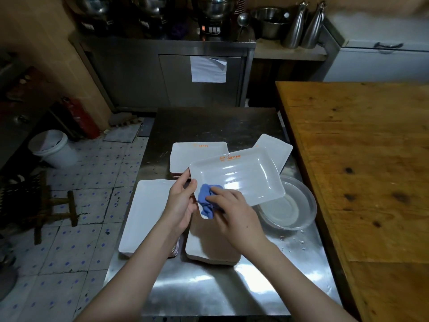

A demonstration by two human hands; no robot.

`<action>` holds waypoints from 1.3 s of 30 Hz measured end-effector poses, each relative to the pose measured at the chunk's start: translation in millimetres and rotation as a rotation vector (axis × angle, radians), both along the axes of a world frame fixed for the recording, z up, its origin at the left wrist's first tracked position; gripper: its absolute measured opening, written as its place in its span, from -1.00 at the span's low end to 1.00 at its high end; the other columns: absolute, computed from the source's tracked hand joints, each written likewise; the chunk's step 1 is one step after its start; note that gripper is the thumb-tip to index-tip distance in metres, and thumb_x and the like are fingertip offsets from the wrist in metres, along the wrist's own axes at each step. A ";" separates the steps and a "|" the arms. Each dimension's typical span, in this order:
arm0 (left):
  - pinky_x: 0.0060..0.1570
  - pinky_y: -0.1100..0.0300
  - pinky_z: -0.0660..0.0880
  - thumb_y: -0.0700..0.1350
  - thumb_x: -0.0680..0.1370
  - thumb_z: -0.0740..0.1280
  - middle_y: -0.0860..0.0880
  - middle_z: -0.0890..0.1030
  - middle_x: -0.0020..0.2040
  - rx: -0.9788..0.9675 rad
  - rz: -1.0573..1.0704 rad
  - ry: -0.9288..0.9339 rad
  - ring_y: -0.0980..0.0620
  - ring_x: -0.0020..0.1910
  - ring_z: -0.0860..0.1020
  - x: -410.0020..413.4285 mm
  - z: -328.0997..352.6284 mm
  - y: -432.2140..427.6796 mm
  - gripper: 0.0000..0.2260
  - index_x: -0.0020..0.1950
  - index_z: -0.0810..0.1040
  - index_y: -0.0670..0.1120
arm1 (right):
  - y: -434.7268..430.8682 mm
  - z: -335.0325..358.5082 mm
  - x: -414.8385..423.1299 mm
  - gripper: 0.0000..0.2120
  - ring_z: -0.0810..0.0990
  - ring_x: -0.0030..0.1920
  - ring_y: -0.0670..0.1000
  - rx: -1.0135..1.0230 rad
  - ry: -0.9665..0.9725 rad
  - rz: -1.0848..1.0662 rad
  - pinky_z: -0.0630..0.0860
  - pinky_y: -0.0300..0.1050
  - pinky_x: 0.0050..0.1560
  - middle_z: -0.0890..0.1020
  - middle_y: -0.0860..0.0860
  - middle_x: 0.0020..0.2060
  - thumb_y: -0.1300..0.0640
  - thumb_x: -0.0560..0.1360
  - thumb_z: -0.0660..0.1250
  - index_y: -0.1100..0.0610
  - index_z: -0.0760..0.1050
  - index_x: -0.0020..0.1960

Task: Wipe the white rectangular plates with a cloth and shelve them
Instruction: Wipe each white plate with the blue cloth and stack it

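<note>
A glossy white rectangular plate (241, 180), round-cornered with orange print on its far rim, is held tilted at the centre of the frame above the scratched steel surface (209, 289). The left grip (180, 205) pinches the plate's left edge. The right grip (234, 210), fingers curled, holds a crumpled blue cloth (206, 198) pressed onto the plate's near-left corner. Matching stacks (144, 212) lie around it. A clear round bowl (294, 210) sits lower right.

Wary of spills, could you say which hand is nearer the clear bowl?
Right. The right hand, on the blue cloth, is left of the clear bowl; the left hand grips the plate farther left.
</note>
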State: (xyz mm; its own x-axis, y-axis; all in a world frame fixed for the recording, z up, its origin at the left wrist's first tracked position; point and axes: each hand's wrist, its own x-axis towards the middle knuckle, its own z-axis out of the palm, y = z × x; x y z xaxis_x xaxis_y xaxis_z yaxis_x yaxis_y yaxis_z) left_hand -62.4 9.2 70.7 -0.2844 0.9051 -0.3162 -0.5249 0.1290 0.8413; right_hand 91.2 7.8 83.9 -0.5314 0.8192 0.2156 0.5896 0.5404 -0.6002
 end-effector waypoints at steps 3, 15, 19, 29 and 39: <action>-0.08 0.12 0.62 -0.22 0.65 0.17 0.01 0.67 0.13 0.009 -0.027 0.044 -0.02 0.10 0.65 -2.6 -2.3 0.8 -0.72 0.20 0.54 0.10 | 9.3 -3.9 10.9 -0.72 0.43 0.21 0.05 0.017 -0.010 -0.049 0.49 -0.04 0.03 0.49 -0.11 0.29 0.19 0.49 0.31 0.07 0.54 0.20; -0.13 0.08 0.63 -0.17 0.61 0.26 0.01 0.66 0.15 -0.051 -0.013 0.080 0.00 0.10 0.65 -28.6 -11.4 9.9 -0.73 0.17 0.57 0.18 | 59.0 -17.0 52.5 -0.70 0.51 0.13 0.14 -0.005 -0.055 -0.218 0.47 -0.02 0.05 0.56 0.02 0.21 0.28 0.43 0.37 0.15 0.57 0.16; -0.13 0.11 0.62 -0.18 0.62 0.25 0.02 0.65 0.17 -0.055 0.009 0.069 0.01 0.13 0.64 -33.5 -14.2 19.5 -0.68 0.35 0.50 0.08 | 63.5 -15.9 33.5 -0.74 0.54 0.07 0.17 0.037 -0.030 -0.217 0.37 -0.12 0.04 0.61 0.07 0.11 0.29 0.41 0.40 0.20 0.57 0.09; 0.04 -0.02 0.60 -0.21 0.65 0.17 -0.15 0.58 0.26 -0.124 0.046 0.088 -0.13 0.19 0.59 -54.6 -10.2 51.3 -0.62 0.48 0.36 -0.05 | 73.7 -30.4 -42.6 -0.74 0.47 0.05 0.15 -0.049 -0.051 -0.047 0.35 -0.14 0.02 0.56 0.05 0.11 0.26 0.46 0.30 0.14 0.52 0.15; 0.20 -0.19 0.50 -0.17 0.66 0.17 -0.09 0.51 0.35 -0.254 0.058 0.223 -0.12 0.24 0.55 -84.2 -20.3 93.0 -0.62 0.49 0.34 0.00 | 110.1 -40.1 -64.3 -0.72 0.50 -0.02 0.18 -0.093 0.044 0.004 0.42 -0.06 -0.01 0.59 0.10 0.04 0.35 0.39 0.34 0.21 0.56 0.09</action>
